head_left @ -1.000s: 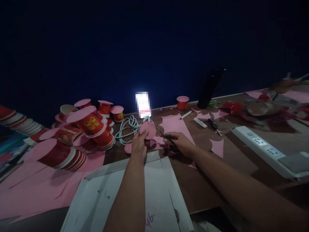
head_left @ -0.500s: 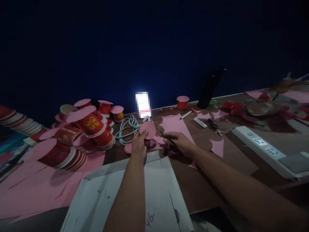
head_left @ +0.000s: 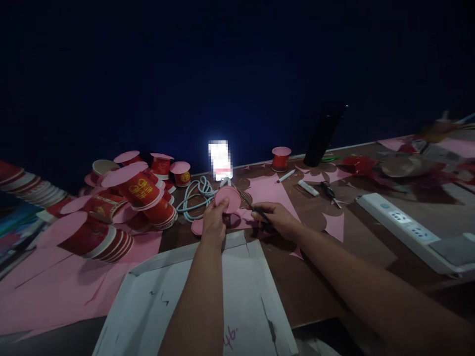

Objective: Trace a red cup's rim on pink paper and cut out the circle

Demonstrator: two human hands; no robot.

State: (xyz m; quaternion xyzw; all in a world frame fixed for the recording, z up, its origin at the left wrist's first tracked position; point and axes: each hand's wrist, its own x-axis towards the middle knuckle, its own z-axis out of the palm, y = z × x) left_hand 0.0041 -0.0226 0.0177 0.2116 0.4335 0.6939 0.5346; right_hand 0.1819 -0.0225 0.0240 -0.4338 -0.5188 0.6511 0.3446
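My left hand (head_left: 215, 220) is closed on a round pink paper disc (head_left: 230, 199), with the thumb on its face. What lies behind the disc is mostly hidden. In my right hand (head_left: 276, 217) is a pair of scissors (head_left: 244, 198) with dark handles. Its metal blades point up and left, close to the disc's right edge; I cannot tell whether they touch it. Under and beside my hands lie a pink paper sheet (head_left: 269, 190) with curved cut edges and another pink disc (head_left: 197, 227).
Red paper cups (head_left: 139, 187), several topped with pink discs, crowd the left. A bright phone screen (head_left: 220, 160) stands behind a coiled pale cable (head_left: 189, 198). A whitish box lid (head_left: 178, 282) lies in front. To the right are a dark bottle (head_left: 322, 138), marker (head_left: 308, 188) and power strip (head_left: 399, 227).
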